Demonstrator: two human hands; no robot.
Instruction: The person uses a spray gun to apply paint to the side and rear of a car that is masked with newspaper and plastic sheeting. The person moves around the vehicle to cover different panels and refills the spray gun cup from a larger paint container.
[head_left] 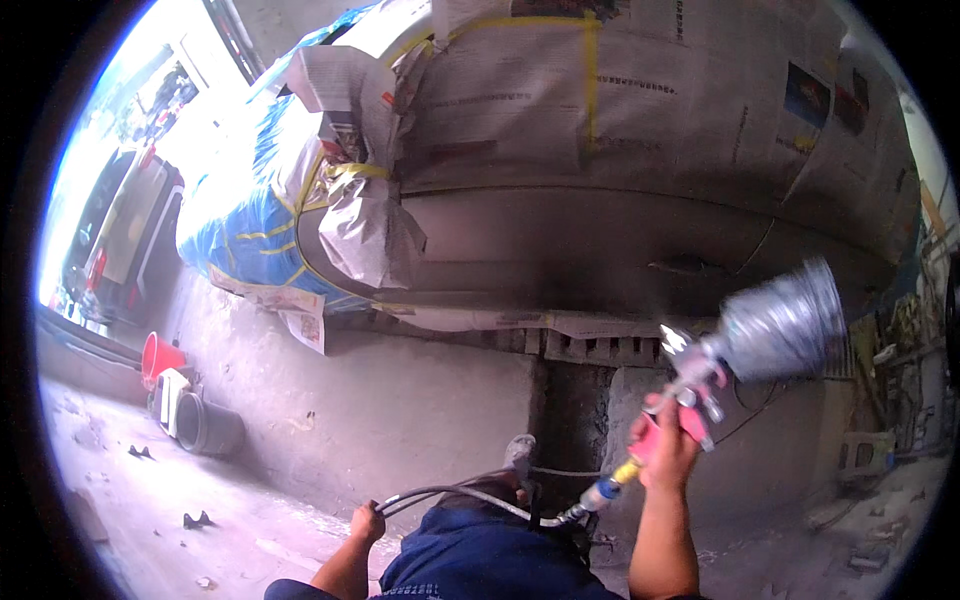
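Our right hand (668, 455) is closed around the pink handle of a spray gun (693, 422), wrapped well round it; motion blur softens the gun, so we cannot quite tell whether a finger is pressing the trigger. The gun's large translucent cup (785, 322) tilts up and to the right, over the lower side of the car in front of us. From the handle's base, a yellow and blue coupling (607, 490) runs down to a grey hose (470, 490). Our left hand (368, 522) is closed on a bend of that hose, off to the left.

Before us, the car's bare side panel (560, 235) shows a dull grey surface. Newspaper (680, 110) covers the area above it, with yellow tape (590, 85) along some edges. Crumpled paper wraps the side mirror (365, 235), and blue plastic sheeting (265, 200) drapes the car's left end.

Beneath us, the dusty concrete floor (440, 385) is cut by a dark channel (575, 405). On the left stand a red bucket (160, 355) and, tipped over, a dark grey bucket (208, 428); another vehicle (125, 240) shows beyond, in bright daylight.
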